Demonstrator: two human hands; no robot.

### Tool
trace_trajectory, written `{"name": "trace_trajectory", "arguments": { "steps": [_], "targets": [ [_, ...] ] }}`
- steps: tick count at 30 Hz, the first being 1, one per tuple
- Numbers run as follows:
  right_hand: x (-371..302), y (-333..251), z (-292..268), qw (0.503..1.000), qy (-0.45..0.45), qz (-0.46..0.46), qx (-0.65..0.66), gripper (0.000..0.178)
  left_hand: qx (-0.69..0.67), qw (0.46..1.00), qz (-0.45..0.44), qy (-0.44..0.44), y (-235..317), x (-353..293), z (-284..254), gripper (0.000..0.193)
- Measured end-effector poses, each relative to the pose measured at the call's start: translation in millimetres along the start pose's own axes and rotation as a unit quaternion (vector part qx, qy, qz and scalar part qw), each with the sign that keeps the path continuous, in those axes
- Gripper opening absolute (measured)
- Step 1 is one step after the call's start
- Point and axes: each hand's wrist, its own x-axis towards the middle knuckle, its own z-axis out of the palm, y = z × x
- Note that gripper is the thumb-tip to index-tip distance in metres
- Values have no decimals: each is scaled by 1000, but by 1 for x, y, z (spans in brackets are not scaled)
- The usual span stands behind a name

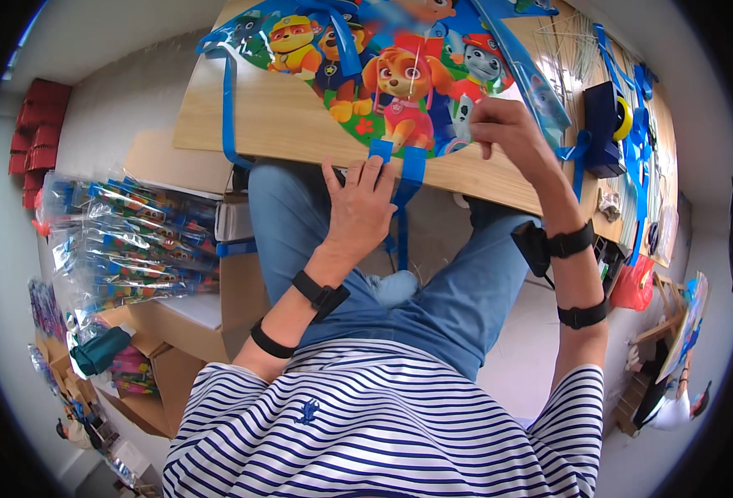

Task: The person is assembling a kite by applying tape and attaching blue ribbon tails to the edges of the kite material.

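Observation:
A glossy plastic sheet (404, 79) printed with cartoon puppies lies on the wooden table, its lower edge close to the table's near edge. Blue strips (410, 170) hang from that lower edge over the table's rim. My left hand (362, 199) is at the near edge with its fingers spread and flat, fingertips at a short blue strip (381, 149). Above the sheet's right part, my right hand (508, 137) is curled with the fingers drawn together; anything in them is too small or hidden to make out.
A dark blue tape dispenser (603, 129) with a yellow roll stands at right, beside thin rods (553, 54) and blue ribbons (642, 141). Clear-wrapped printed packs (146, 241) are piled at left by a cardboard box (196, 319). A red bag (632, 284) hangs at lower right.

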Motion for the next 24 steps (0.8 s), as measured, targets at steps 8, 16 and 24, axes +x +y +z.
{"name": "trace_trajectory", "arguments": {
  "steps": [8, 16, 24],
  "targets": [
    [65, -8, 59, 973, -140, -53, -177, 8, -91, 995, -14, 25, -1, -15, -8, 48],
    [98, 12, 77, 923, -203, -126, -300, 8, -121, 991, -15, 49, -14, -9, -10, 32],
    [104, 11, 83, 907, -227, -117, -334, 8, -136, 989, -10, 51, -16, -5, -4, 27]
  ]
}}
